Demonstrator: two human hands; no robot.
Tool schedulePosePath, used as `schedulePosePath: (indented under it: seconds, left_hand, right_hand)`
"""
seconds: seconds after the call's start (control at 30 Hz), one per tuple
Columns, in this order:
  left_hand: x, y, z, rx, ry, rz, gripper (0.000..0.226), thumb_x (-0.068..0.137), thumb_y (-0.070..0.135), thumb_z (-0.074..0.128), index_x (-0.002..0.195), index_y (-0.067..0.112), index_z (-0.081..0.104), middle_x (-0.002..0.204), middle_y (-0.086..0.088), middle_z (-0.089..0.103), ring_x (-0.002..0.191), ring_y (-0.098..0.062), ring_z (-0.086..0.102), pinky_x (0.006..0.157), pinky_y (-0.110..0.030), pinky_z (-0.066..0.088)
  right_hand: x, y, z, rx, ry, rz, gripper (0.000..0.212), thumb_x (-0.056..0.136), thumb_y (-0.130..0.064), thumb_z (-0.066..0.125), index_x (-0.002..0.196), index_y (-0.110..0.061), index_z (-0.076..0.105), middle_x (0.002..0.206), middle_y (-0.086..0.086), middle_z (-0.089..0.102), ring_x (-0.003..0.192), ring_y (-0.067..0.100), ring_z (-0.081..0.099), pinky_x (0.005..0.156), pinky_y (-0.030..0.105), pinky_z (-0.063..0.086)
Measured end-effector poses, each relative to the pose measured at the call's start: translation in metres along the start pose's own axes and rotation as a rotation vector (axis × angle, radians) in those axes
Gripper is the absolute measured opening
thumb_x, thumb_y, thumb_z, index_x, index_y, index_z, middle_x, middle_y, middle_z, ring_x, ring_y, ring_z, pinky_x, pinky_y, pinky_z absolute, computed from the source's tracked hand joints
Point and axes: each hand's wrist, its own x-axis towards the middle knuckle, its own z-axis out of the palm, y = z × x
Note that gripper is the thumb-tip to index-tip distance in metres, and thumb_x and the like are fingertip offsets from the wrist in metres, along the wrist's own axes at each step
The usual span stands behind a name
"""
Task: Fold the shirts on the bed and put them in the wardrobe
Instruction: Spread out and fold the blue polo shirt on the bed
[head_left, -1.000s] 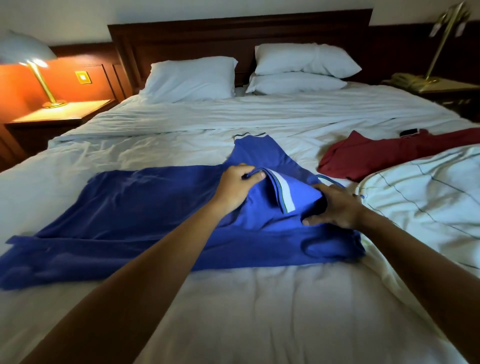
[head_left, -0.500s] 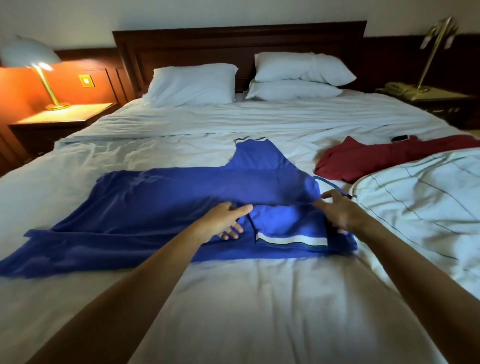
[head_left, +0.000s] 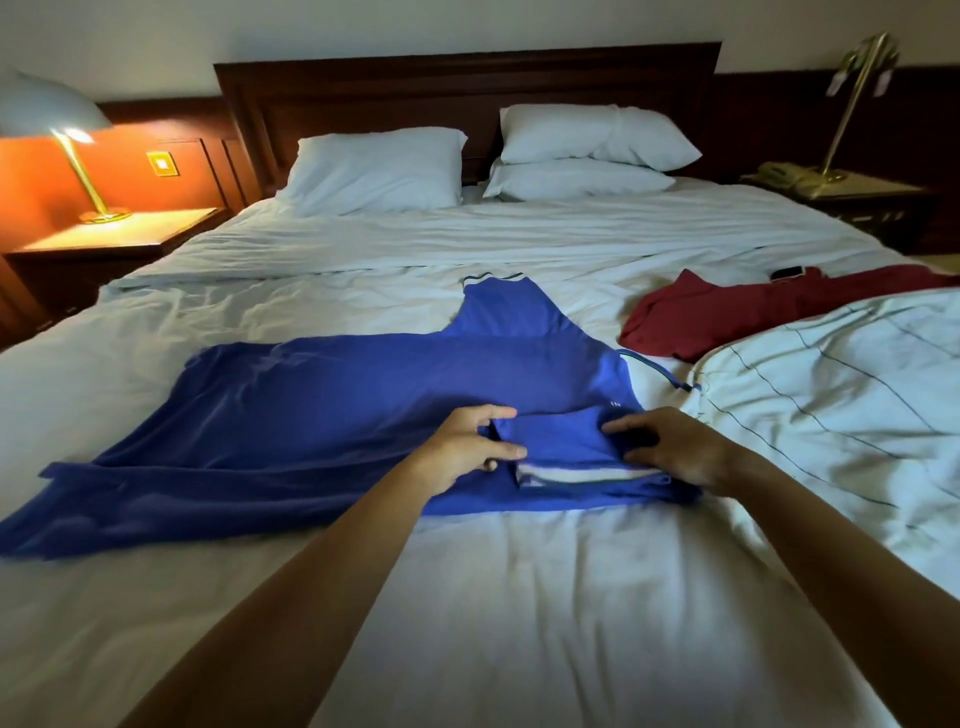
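Observation:
A blue shirt (head_left: 311, 415) lies spread sideways across the white bed (head_left: 519, 597), one sleeve pointing toward the headboard. Its near sleeve (head_left: 561, 441), with a white striped cuff, is folded back over the body. My left hand (head_left: 470, 449) pinches the left edge of that folded sleeve. My right hand (head_left: 672, 447) grips its right end, fingers on top. A dark red shirt (head_left: 727, 312) lies crumpled at the right. A white checked shirt (head_left: 831, 410) is spread beside it, near my right arm.
A phone (head_left: 787, 273) rests on the red shirt. Pillows (head_left: 379, 174) lean against the wooden headboard. A lit lamp (head_left: 62, 135) stands on the left nightstand; a brass lamp and telephone (head_left: 784, 174) stand on the right one.
The sleeve was lifted up, then folded down toward me onto the shirt's body. Both hands have come down with it and now hold its two ends.

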Motion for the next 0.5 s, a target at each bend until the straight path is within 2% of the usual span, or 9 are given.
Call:
schedulePosePath:
  seconds: [0.03,0.07,0.13,0.2,0.3,0.37,0.43,0.5]
  left_hand:
    - [0.000,-0.004,-0.003,0.209,-0.007,0.056,0.058,0.081,0.011,0.083,0.134,0.021,0.061,0.123,0.000,0.063,0.097,-0.013,0.064,0.075,-0.022,0.051]
    - [0.001,-0.007,-0.004,0.377,0.004,0.108,0.062,0.077,0.015,0.086,0.133,0.021,0.062,0.130,0.003,0.060,0.111,-0.013,0.061,0.085,-0.021,0.047]
    - [0.001,-0.005,-0.005,0.532,0.033,0.184,0.062,0.077,0.019,0.086,0.135,0.018,0.062,0.135,0.003,0.056,0.124,-0.013,0.053,0.098,-0.017,0.038]
    - [0.002,-0.003,-0.006,0.562,0.027,0.210,0.061,0.083,0.022,0.082,0.139,0.016,0.058,0.136,-0.001,0.051,0.122,-0.018,0.054,0.102,-0.020,0.038]
    - [-0.004,-0.001,-0.011,0.532,-0.012,0.230,0.059,0.090,0.023,0.075,0.144,0.019,0.052,0.135,0.001,0.048,0.109,-0.017,0.059,0.097,-0.020,0.042]
    - [-0.011,-0.002,-0.024,0.485,-0.039,0.248,0.057,0.090,0.021,0.074,0.143,0.025,0.052,0.130,0.004,0.054,0.106,-0.013,0.063,0.092,-0.015,0.044]
    - [-0.024,-0.004,-0.049,0.506,-0.072,0.257,0.051,0.089,0.021,0.077,0.136,0.028,0.058,0.115,0.006,0.065,0.102,-0.011,0.065,0.090,-0.012,0.046]
    - [-0.042,-0.005,-0.082,0.560,-0.135,0.227,0.039,0.088,0.020,0.078,0.124,0.024,0.067,0.104,0.008,0.073,0.100,-0.009,0.068,0.094,-0.017,0.049]
  right_hand:
    - [0.001,0.003,0.000,-0.175,-0.017,-0.022,0.049,0.086,0.000,0.069,0.131,-0.018,0.064,0.130,0.005,0.063,0.113,0.015,0.060,0.088,0.015,0.043]
    - [0.000,0.003,0.000,-0.294,-0.035,-0.037,0.052,0.084,-0.007,0.073,0.133,-0.020,0.062,0.137,0.003,0.059,0.121,0.016,0.056,0.091,0.014,0.037]
    - [-0.001,-0.002,-0.001,-0.402,-0.057,-0.060,0.060,0.082,-0.016,0.077,0.138,-0.020,0.057,0.142,0.002,0.054,0.127,0.018,0.051,0.090,0.011,0.030]
    - [0.001,-0.005,-0.003,-0.422,-0.056,-0.074,0.064,0.081,-0.018,0.077,0.140,-0.018,0.054,0.144,0.004,0.052,0.130,0.019,0.049,0.092,0.013,0.030]
    - [-0.002,-0.009,-0.003,-0.468,-0.037,-0.085,0.062,0.080,-0.019,0.077,0.138,-0.017,0.056,0.136,0.007,0.055,0.127,0.023,0.050,0.101,0.023,0.036]
    - [-0.005,-0.009,-0.002,-0.554,0.115,-0.118,0.055,0.081,-0.024,0.073,0.134,-0.025,0.059,0.132,0.006,0.052,0.124,0.028,0.050,0.103,0.035,0.041]
    - [-0.013,-0.015,0.002,-0.634,0.261,-0.176,0.050,0.084,-0.032,0.069,0.133,-0.032,0.059,0.141,0.002,0.046,0.128,0.029,0.045,0.107,0.040,0.038]
    - [-0.018,-0.022,0.010,-0.639,0.198,-0.296,0.050,0.086,-0.037,0.069,0.134,-0.034,0.058,0.150,-0.003,0.040,0.138,0.024,0.037,0.114,0.037,0.028]
